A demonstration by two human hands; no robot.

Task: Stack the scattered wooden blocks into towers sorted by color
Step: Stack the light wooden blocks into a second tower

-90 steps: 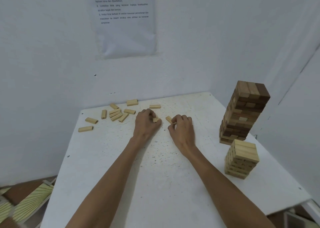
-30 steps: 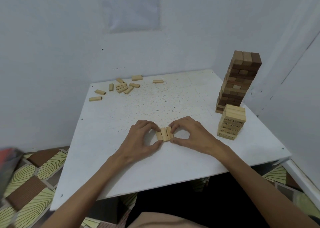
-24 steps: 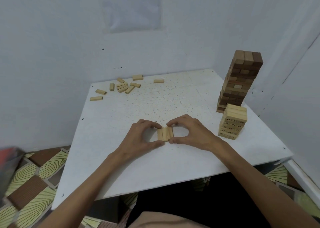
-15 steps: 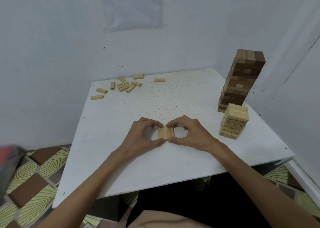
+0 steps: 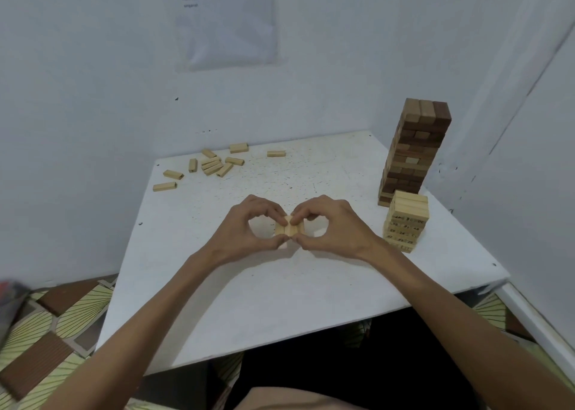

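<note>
A row of three light wooden blocks (image 5: 289, 229) lies side by side at the middle of the white table (image 5: 280, 300). My left hand (image 5: 249, 226) pinches the row from the left with thumb and fingers, and my right hand (image 5: 334, 224) pinches it from the right. A short tower of light blocks (image 5: 406, 219) stands at the right. Behind it rises a tall tower of brown blocks (image 5: 415, 151). Several loose light blocks (image 5: 214, 165) lie scattered at the table's far left corner.
White walls close the table in at the back and right, with a paper sheet (image 5: 225, 20) taped on the back wall. Patterned floor tiles (image 5: 46, 332) show to the left, below the table's edge.
Earlier each hand picked blocks up at the far side of the table. They brought them to the middle, and over the last second both hands squeezed the row tighter together.
</note>
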